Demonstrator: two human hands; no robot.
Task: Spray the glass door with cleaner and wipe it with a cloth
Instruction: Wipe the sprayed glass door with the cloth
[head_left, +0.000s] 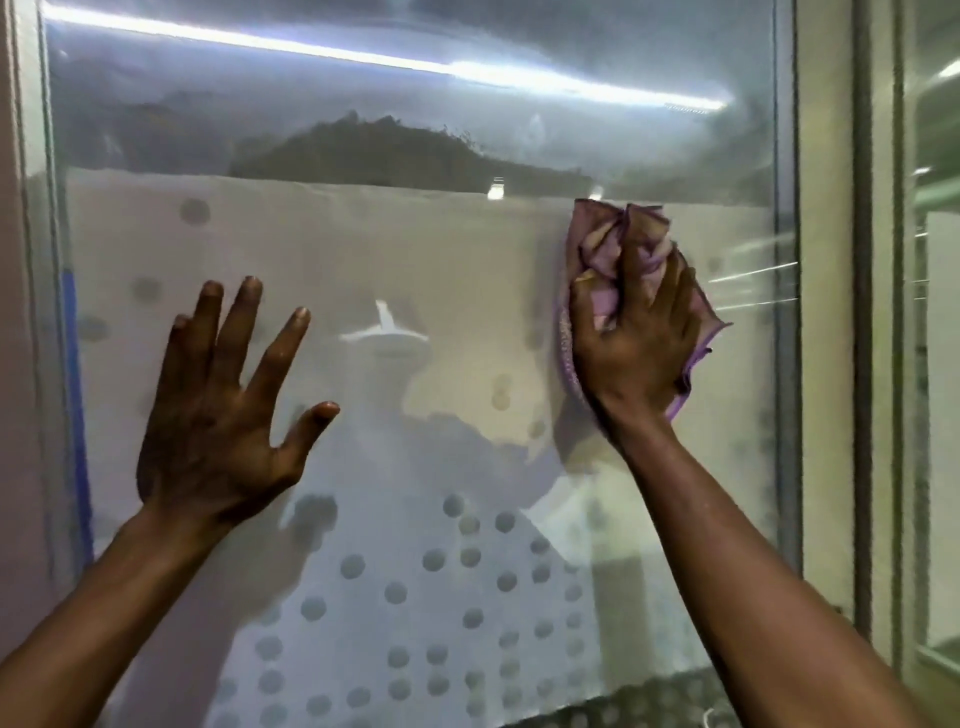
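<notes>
From the head camera we face the glass door (415, 249), which fills nearly the whole view, its middle band frosted and scattered with round dots, its upper part clear and streaked with a reflected strip of light. Our right hand (636, 343) is clenched around a bunched purple cloth (618, 244) and presses it against the glass near the door's right edge, just below the top of the frosted band. Our left hand (218, 415) holds nothing, fingers spread wide, palm toward the pane at lower left; we cannot tell whether it touches. A pale frame (826, 312) runs just right of the door
</notes>
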